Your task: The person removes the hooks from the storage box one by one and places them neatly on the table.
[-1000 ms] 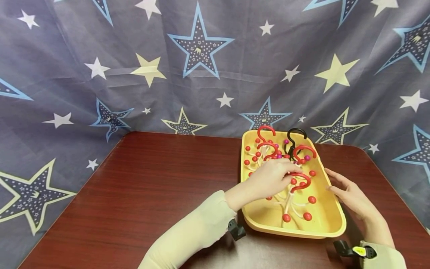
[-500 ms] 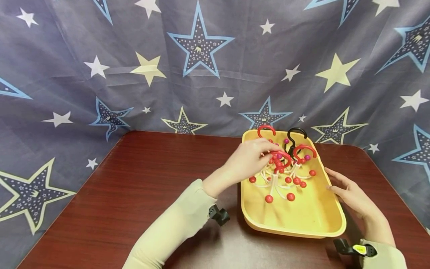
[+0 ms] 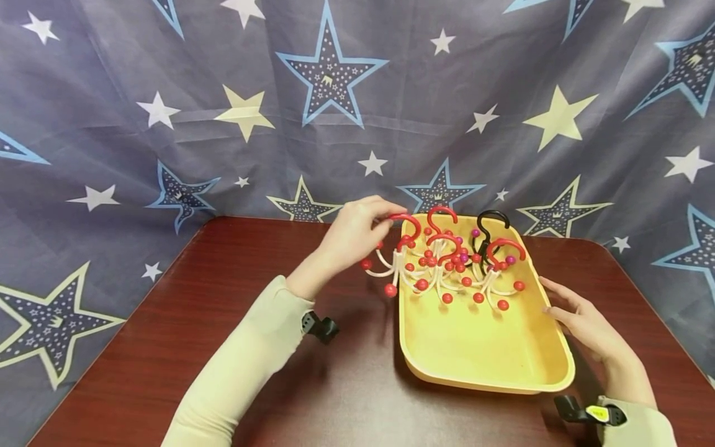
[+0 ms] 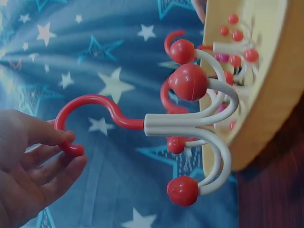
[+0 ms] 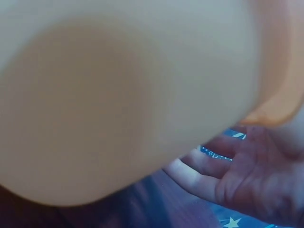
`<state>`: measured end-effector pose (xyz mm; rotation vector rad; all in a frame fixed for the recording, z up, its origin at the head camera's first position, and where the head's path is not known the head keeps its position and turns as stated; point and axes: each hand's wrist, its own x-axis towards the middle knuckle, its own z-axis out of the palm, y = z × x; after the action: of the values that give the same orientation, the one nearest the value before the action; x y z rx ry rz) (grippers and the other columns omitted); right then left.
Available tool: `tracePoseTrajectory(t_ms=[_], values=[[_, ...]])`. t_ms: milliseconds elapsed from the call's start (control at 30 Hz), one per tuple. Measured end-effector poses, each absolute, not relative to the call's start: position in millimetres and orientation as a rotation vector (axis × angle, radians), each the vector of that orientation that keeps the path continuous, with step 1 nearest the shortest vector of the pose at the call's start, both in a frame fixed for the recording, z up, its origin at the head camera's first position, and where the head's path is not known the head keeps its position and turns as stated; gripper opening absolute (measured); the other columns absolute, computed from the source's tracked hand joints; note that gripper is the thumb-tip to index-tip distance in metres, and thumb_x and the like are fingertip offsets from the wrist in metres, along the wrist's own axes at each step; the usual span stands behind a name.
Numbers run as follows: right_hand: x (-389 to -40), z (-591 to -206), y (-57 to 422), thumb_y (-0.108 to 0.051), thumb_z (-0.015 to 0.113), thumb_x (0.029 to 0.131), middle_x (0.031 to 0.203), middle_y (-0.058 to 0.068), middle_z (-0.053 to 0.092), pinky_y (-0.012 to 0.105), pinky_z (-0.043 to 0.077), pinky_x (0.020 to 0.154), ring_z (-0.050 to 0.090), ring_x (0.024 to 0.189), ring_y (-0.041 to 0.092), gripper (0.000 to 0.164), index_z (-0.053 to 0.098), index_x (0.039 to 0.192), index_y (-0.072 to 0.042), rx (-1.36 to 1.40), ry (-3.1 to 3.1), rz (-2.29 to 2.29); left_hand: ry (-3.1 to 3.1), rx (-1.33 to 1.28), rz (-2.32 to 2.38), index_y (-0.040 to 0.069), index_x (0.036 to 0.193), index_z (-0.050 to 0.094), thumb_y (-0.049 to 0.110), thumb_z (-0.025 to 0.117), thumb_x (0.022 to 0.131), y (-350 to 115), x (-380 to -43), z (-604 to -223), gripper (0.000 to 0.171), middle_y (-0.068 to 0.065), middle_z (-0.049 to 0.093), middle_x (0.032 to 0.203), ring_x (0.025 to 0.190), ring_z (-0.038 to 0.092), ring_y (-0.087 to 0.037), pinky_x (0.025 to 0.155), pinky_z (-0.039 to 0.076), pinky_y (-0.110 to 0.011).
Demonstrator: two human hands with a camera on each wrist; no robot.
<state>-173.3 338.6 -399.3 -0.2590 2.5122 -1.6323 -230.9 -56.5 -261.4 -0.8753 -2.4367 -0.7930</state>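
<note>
My left hand (image 3: 350,236) pinches the red hook of a multi-prong hanger (image 4: 166,124) between thumb and fingers. Its white stem splits into curved arms tipped with red balls, which hang over the left rim of a yellow tray (image 3: 486,357). In the left wrist view the hook's tip lies by the curled fingers. My right hand (image 3: 589,332) rests against the tray's right side, fingers loosely extended and touching the wall near the rim. Close up in the right wrist view, the tray's blurred wall fills most of the picture, with the hand (image 5: 259,178) beside it.
Inside the tray's far half stand several more hangers: a red-hooked one (image 3: 507,246) at the right, other red-hooked ones at the left, and a black one (image 3: 485,233) at the back. A dark reddish table (image 3: 223,298) extends left of the tray. Behind hangs a star-patterned cloth (image 3: 335,155).
My left hand has lifted the hanger from the tray's near part and carried it left and away from me, to above the left rim. The right hand and the tray have stayed put.
</note>
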Motion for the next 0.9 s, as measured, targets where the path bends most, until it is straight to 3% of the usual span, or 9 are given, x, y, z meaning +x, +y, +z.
tracePoseTrajectory(t_ms=[200,900], values=[[-173.2,-400.0,339.8,-0.01,0.049,0.092,0.107,-0.027,0.047,0.024,0.052,0.069,0.059,0.088,0.0,0.061,0.017,0.142,0.004,-0.259,2.484,-1.662,-2.473,-0.774,-0.815,0.016,0.104,0.07,0.006,0.058,0.082,-73.9,-246.2,-264.1,0.027,0.001,0.067,0.094,0.063,0.059,-0.007,0.064,0.046,-0.021],[-174.2,-400.9,340.7,-0.013,0.049,0.093,0.109,-0.023,0.047,0.023,0.052,0.071,0.059,0.091,-0.001,0.062,0.016,0.143,0.001,-0.261,2.446,-1.68,-2.588,-0.536,-0.847,0.016,0.102,0.071,0.006,0.06,0.081,-91.0,-298.1,-300.8,0.025,-0.003,0.068,0.096,0.082,0.06,-0.017,0.072,0.046,-0.03]])
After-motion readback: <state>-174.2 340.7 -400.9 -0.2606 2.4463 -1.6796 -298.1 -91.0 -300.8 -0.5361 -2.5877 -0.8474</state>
